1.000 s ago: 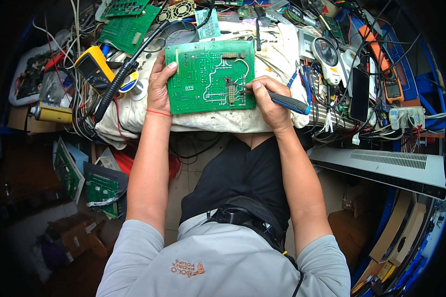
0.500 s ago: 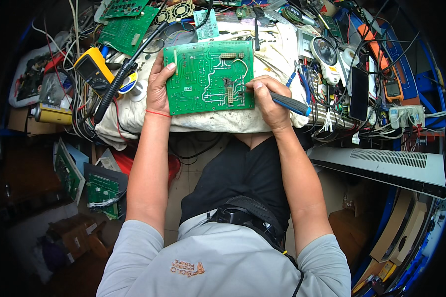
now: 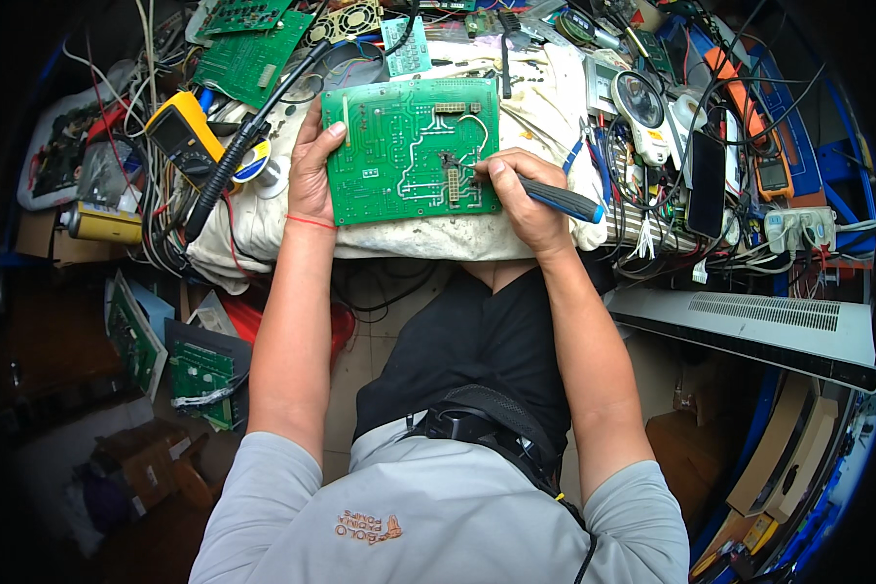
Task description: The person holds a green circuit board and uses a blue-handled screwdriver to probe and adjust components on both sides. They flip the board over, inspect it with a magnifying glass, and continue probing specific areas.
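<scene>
My left hand [image 3: 313, 167] grips the left edge of a green circuit board [image 3: 380, 156], thumb on top and fingers behind it. The board is tilted up a little above a stained white cloth [image 3: 545, 107]. Held like a pen in my right hand [image 3: 528, 200] is a slim hand tool with a black and blue handle [image 3: 565, 200]. Its working end is mostly hidden by my fingers, so its exact kind does not show. My right fingertips are over the board's right part, beside a dark, scorched-looking patch [image 3: 448, 159] and a pale connector [image 3: 453, 185].
On the left lie a yellow multimeter [image 3: 185, 138], a solder spool [image 3: 253, 163] and a black flexible arm [image 3: 226, 180]. To the right are a magnifier [image 3: 639, 102], a phone [image 3: 705, 183], an orange clamp meter [image 3: 749, 107] and tangled cables. More boards [image 3: 253, 63] lie at the back.
My right hand and the tool have shifted slightly left over the board, towards the connector. My left hand and the board look nearly unmoved.
</scene>
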`<act>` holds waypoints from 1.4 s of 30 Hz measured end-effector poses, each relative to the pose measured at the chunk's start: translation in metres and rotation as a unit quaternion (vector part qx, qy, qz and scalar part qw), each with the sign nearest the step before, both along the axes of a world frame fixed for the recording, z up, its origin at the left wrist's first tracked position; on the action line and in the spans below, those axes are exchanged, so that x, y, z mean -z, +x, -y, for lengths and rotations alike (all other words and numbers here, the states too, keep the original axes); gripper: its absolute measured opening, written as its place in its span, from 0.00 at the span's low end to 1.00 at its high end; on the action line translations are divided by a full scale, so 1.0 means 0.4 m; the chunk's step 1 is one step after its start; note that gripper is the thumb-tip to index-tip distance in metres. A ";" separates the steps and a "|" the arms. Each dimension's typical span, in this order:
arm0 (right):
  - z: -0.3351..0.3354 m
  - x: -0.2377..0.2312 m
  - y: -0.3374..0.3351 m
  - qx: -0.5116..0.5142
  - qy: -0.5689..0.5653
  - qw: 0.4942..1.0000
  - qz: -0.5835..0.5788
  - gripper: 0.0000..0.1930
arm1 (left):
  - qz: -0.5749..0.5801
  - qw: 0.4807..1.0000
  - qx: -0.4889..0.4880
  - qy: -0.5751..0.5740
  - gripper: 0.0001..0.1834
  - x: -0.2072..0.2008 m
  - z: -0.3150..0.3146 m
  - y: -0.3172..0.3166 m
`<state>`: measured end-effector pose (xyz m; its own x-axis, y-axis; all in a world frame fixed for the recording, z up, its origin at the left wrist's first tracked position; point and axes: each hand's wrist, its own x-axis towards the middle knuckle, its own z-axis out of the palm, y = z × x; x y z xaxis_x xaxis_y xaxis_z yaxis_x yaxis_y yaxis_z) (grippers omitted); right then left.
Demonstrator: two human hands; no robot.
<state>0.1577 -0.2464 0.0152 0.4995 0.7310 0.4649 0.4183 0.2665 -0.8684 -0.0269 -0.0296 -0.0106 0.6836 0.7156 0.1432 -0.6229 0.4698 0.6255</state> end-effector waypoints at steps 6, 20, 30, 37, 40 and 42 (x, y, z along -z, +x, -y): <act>-0.004 0.005 0.001 -0.003 -0.006 1.000 -0.019 0.10 | -0.003 1.000 -0.001 0.001 0.26 -0.001 -0.001 -0.001; -0.004 0.002 -0.002 0.013 -0.005 1.000 -0.017 0.09 | -0.004 1.000 -0.004 -0.003 0.26 0.001 -0.002 -0.001; -0.003 0.009 0.000 0.024 -0.004 0.999 -0.025 0.10 | -0.004 1.000 0.000 0.000 0.27 -0.002 0.000 0.000; -0.002 0.005 0.001 0.026 -0.007 1.000 -0.012 0.11 | -0.001 1.000 0.003 -0.001 0.26 -0.002 0.000 -0.001; -0.003 0.006 -0.002 0.027 -0.022 0.998 -0.057 0.11 | -0.005 1.000 -0.001 0.003 0.26 -0.001 -0.002 0.000; -0.003 0.007 -0.002 0.011 -0.019 0.999 -0.033 0.10 | -0.006 1.000 -0.002 0.004 0.26 0.000 -0.003 -0.002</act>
<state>0.1571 -0.2452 0.0124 0.5437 0.7364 0.4026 0.3647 0.2248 -0.9036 -0.0277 -0.0284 -0.0105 0.6828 0.7170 0.1405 -0.6167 0.4624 0.6371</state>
